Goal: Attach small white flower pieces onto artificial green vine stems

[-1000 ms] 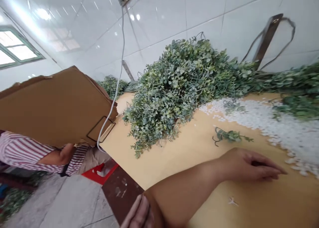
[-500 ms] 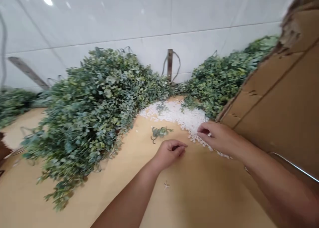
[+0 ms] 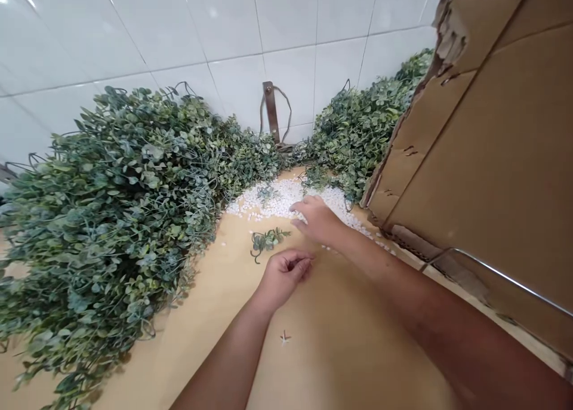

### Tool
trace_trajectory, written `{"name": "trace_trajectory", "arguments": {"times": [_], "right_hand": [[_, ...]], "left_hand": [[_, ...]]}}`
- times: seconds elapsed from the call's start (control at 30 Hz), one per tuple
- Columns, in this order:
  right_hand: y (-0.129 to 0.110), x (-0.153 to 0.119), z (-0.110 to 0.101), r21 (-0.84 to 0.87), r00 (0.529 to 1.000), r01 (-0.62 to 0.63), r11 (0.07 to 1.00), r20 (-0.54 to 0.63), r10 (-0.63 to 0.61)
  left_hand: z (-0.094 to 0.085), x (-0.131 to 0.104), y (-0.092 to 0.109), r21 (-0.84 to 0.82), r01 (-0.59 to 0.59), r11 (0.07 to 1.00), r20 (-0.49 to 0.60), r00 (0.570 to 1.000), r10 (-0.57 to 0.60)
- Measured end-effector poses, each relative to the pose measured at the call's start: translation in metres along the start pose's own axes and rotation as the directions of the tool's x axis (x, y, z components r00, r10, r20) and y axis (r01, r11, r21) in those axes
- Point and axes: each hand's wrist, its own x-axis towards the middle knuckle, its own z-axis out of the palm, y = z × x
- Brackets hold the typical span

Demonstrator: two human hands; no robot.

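White pebbles lie spread in an arc over the tan surface. My right hand is at their near edge, thumb and fingers apart, with nothing visible between them. My left hand is closer to me, its thumb and fingertips pinched together; whatever they hold, if anything, is too small to make out. A loose green sprig lies just beyond my left hand. Nearer to me rests a small starfish-like piece.
Bushy green foliage fills the left side, and more foliage stands at the back right. A torn cardboard piece rises on the right beside a thin metal rod. Behind is a white tiled wall with a brown strap.
My right hand has moved left across the pebbles and its fingers have opened wider. My left hand keeps its pinch near the sprig. The camera view has shifted to the right.
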Motion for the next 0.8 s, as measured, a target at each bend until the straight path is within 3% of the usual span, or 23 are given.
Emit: {"name": "trace_trajectory", "arguments": {"times": [0.17, 0.3, 0.47, 0.6, 0.8], "right_hand": [[-0.036, 0.014, 0.005, 0.017, 0.981, 0.137, 0.99, 0.135, -0.138], [-0.035, 0.016, 0.01, 0.007, 0.972, 0.097, 0.995, 0.213, -0.097], [-0.03, 0.015, 0.005, 0.023, 0.984, 0.092, 0.996, 0.15, -0.094], [-0.049, 0.027, 0.001, 0.05, 0.988, 0.116, 0.992, 0.101, -0.121], [-0.075, 0.047, 0.014, 0.047, 0.971, 0.003, 0.999, 0.24, -0.014]], "left_hand": [[-0.003, 0.0, -0.002, 0.066, -0.074, 0.995, 0.062, 0.996, 0.07], [-0.005, 0.0, -0.007, 0.076, -0.093, 0.993, 0.071, 0.994, 0.087], [-0.005, 0.0, -0.008, 0.07, -0.088, 0.994, 0.061, 0.995, 0.084], [-0.003, -0.002, -0.002, 0.049, -0.085, 0.995, 0.075, 0.994, 0.081], [-0.002, -0.003, -0.001, 0.02, -0.057, 0.998, 0.08, 0.995, 0.056]]}}
